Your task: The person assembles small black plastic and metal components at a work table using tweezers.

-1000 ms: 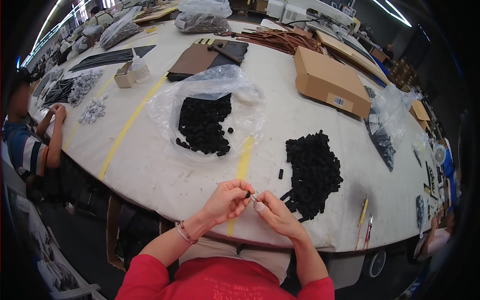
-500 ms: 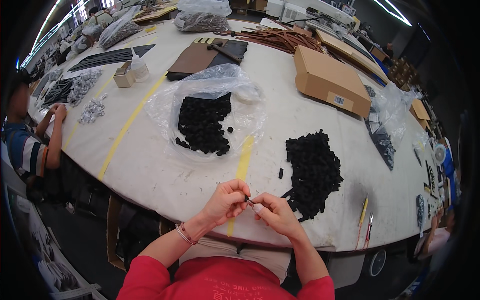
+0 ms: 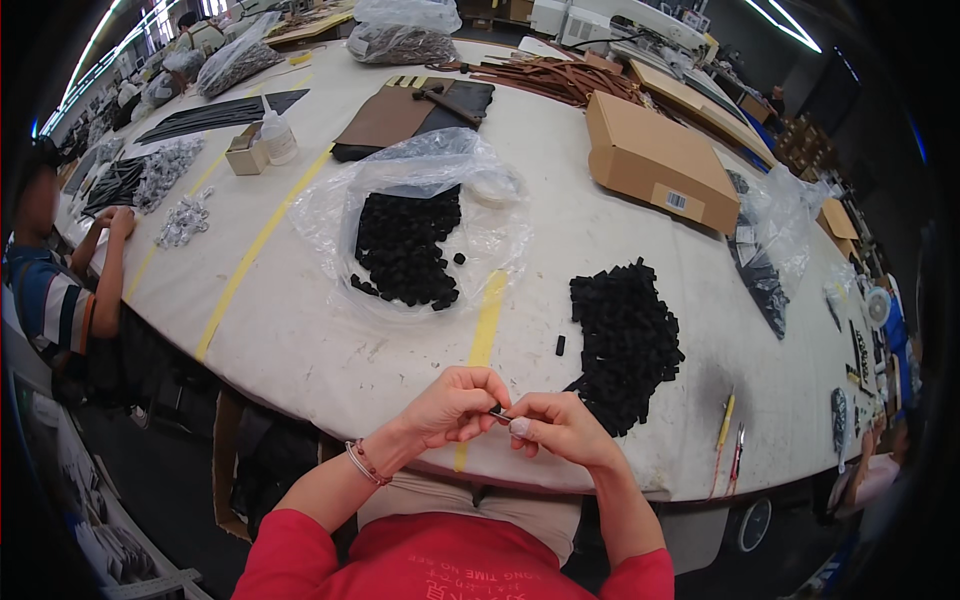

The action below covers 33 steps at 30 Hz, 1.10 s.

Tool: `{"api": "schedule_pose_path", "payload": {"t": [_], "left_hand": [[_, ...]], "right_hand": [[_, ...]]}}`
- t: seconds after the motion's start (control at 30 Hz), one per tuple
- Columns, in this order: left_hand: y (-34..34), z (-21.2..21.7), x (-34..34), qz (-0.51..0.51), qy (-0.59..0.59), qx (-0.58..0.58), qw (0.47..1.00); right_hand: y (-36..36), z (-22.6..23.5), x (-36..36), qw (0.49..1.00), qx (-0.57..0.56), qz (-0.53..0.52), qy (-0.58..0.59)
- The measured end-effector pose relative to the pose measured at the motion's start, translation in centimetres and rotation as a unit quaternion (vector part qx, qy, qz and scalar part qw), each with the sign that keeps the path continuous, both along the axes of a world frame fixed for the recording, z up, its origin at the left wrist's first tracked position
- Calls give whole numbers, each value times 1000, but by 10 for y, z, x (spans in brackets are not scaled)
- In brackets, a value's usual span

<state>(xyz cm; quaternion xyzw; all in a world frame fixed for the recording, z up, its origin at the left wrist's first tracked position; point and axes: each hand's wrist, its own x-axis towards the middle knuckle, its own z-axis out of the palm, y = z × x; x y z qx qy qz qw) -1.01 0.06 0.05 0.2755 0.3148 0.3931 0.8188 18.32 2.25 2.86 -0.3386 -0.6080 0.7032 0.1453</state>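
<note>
My left hand (image 3: 456,408) and my right hand (image 3: 562,428) meet over the near edge of the table, both closed in a pinch. Between their fingertips is a small dark piece (image 3: 497,411), mostly covered by the fingers; its exact kind is too small to tell. Just beyond my right hand lies a heap of short black pieces (image 3: 628,340), with one loose black piece (image 3: 560,346) at its left side. Farther off, another pile of small black pieces (image 3: 400,250) rests on an opened clear plastic bag (image 3: 505,235), one piece lying apart.
A cardboard box (image 3: 660,165) stands at the far right. Two slim pen-like tools, one yellow (image 3: 726,420) and one red (image 3: 738,460), lie right of the heap. Behind the bag are brown and black sheets (image 3: 385,118) and a squeeze bottle (image 3: 279,138). A co-worker (image 3: 75,285) sits at left.
My hands have drawn closer together, the right fingertips now almost touching the left ones. The dark piece stays between them. The heaps look the same.
</note>
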Motion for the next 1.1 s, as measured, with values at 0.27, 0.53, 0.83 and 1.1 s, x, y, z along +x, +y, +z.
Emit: {"api": "schedule_pose_path", "payload": {"t": [0.27,0.53,0.83,1.1], "left_hand": [[-11,-14,21,268,381,341,816],[-16,2,21,278,132,149,940],[-20,-3,16,104,-246,-104,958],[-21,-2,14,106,-228,-144,957]], "right_hand": [[-7,-9,-22,925,317,-144,-154],[-8,-27,-35,860,416,-286,-82],[-24,-35,-37,829,491,-269,-4],[-23,-36,-31,794,557,-238,-51]]}}
